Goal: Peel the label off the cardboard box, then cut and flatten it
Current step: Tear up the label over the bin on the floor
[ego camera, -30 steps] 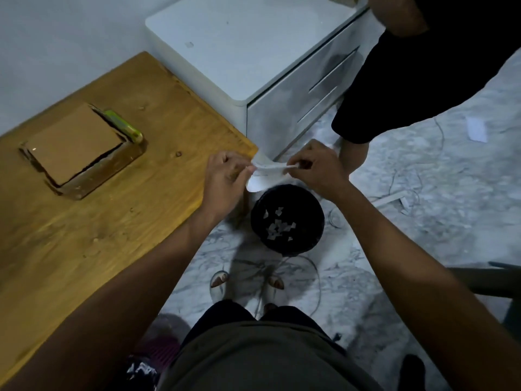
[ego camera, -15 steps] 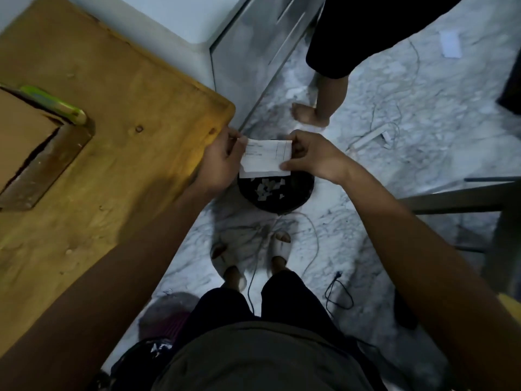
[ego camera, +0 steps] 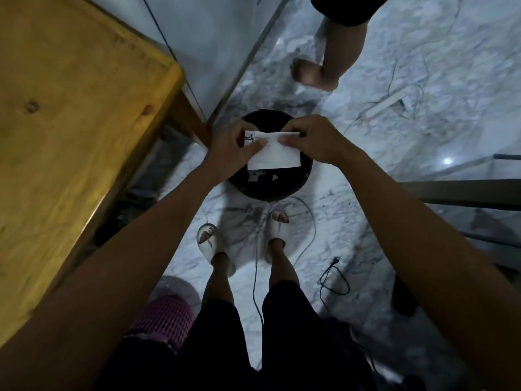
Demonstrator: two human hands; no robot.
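Observation:
A white paper label (ego camera: 275,155) hangs between my two hands, directly above a round black bin (ego camera: 270,190) on the floor. My left hand (ego camera: 234,148) pinches the label's upper left corner, where some black print shows. My right hand (ego camera: 313,139) pinches its top edge near the middle. The label's top edge looks split between my two grips. White paper scraps lie inside the bin. The cardboard box is out of view.
The wooden table (ego camera: 70,122) fills the left side, a white cabinet (ego camera: 214,46) beyond it. Another person's bare leg (ego camera: 324,66) stands past the bin. Cables (ego camera: 332,280) trail over the marble floor. A pink basket (ego camera: 163,317) sits by my feet.
The view has tilted down, so the cardboard box and green cutter left the frame. Both hands stayed on the label above the bin, and its top edge now looks split.

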